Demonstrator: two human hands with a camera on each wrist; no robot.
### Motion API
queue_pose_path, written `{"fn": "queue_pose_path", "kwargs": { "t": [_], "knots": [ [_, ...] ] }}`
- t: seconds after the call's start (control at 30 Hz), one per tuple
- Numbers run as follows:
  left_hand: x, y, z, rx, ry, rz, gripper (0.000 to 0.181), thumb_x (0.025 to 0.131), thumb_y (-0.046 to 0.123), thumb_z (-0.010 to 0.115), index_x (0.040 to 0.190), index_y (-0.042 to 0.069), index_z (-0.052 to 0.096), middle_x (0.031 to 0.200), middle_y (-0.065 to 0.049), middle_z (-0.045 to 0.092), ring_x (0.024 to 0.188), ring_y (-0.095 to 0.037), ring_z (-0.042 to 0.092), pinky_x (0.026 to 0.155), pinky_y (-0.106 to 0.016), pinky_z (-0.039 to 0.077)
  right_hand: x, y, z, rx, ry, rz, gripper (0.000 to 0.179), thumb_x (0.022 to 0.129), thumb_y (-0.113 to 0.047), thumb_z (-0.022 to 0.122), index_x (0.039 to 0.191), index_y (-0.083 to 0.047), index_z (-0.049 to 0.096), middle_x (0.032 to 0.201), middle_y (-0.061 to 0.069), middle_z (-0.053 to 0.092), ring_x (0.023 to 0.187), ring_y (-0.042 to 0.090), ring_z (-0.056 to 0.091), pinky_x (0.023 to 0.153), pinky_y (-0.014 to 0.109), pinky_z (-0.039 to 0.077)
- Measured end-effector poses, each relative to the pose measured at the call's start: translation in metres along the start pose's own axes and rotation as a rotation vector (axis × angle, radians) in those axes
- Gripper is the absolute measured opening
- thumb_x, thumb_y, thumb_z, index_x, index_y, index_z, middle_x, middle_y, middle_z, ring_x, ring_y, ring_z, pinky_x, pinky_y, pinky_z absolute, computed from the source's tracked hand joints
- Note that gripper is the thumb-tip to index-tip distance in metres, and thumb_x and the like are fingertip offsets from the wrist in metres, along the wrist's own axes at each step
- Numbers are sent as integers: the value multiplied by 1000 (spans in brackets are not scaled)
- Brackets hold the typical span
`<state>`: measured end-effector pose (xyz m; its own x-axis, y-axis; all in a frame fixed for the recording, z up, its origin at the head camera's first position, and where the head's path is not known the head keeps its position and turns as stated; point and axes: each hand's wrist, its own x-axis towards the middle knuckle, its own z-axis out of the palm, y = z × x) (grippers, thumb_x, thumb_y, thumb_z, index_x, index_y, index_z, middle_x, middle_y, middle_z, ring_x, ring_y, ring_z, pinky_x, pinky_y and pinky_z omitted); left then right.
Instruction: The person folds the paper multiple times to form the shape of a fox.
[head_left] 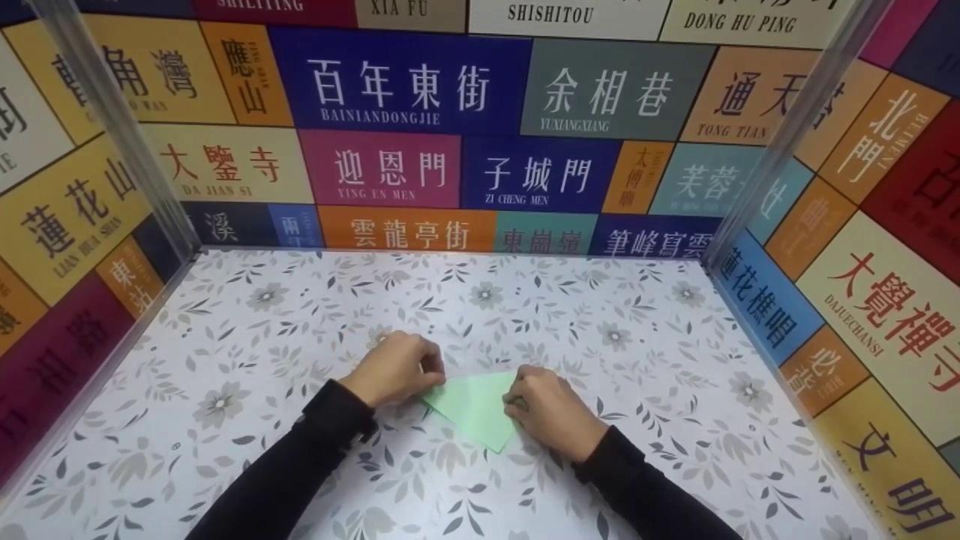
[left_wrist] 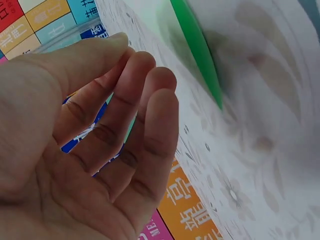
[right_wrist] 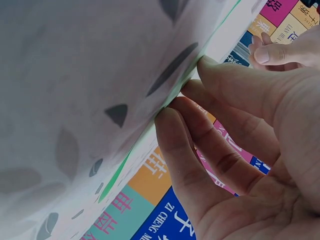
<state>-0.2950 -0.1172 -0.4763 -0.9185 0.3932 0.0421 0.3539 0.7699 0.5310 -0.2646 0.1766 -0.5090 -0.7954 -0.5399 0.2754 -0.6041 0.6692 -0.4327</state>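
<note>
A folded sheet of light green paper [head_left: 476, 409] lies on the patterned tabletop, one corner pointing toward the person. At its left corner is the left hand [head_left: 405, 367], and in the left wrist view its thumb meets the index finger with the other fingers loosely bent, nothing between them. A green paper edge [left_wrist: 200, 55] shows beyond those fingertips, apart from them. The right hand [head_left: 551, 409] rests its fingertips on the right side of the sheet. From the right wrist, thumb and fingertips [right_wrist: 172, 122] touch along the thin green paper edge [right_wrist: 117, 180].
White cloth with grey flowers and leaves covers the table [head_left: 300, 465]. Upright panels printed with coloured Chinese place-name signs [head_left: 397, 82] enclose it at the back and both sides. Clear corner strips [head_left: 795, 135] join the panels. Both forearms wear black sleeves [head_left: 277, 465].
</note>
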Motion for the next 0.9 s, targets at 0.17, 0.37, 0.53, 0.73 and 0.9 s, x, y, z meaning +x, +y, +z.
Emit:
{"fn": "queue_pose_path", "kwargs": {
  "t": [0.17,0.37,0.53,0.73,0.9],
  "knots": [
    [0,8,11,-5,13,14,12,95,16,95,90,20,85,91,3,84,82,-15,71,85,-43,64,0,0,0,-24,11,-25,9,93,1,92,102,0,91,96,9,76,92,29,81,83,40,71],
    [2,14,23,20,83,37,10,92,18,94,100,15,88,102,-1,87,93,-24,79,87,-50,67,0,0,0,-39,13,-39,10,93,1,92,103,0,91,96,9,76,92,29,80,82,40,70],
    [1,21,31,40,110,16,24,90,22,98,108,11,87,105,-7,82,93,-26,75,85,-50,67,-1,-1,-2,-44,13,-41,10,93,0,92,103,-1,91,96,8,76,91,28,80,82,41,70],
    [1,23,37,74,113,-34,37,88,30,102,113,9,85,104,-6,77,91,-25,72,83,-48,65,0,0,-2,-38,6,-39,9,94,0,91,104,-1,91,96,8,76,91,28,81,82,39,70],
    [0,21,38,85,105,-56,43,86,34,104,115,9,86,103,-7,76,90,-27,71,82,-48,64,-1,0,-1,-36,2,-29,10,94,-1,91,104,-1,91,97,8,77,93,28,81,84,40,71]
  ]
}}
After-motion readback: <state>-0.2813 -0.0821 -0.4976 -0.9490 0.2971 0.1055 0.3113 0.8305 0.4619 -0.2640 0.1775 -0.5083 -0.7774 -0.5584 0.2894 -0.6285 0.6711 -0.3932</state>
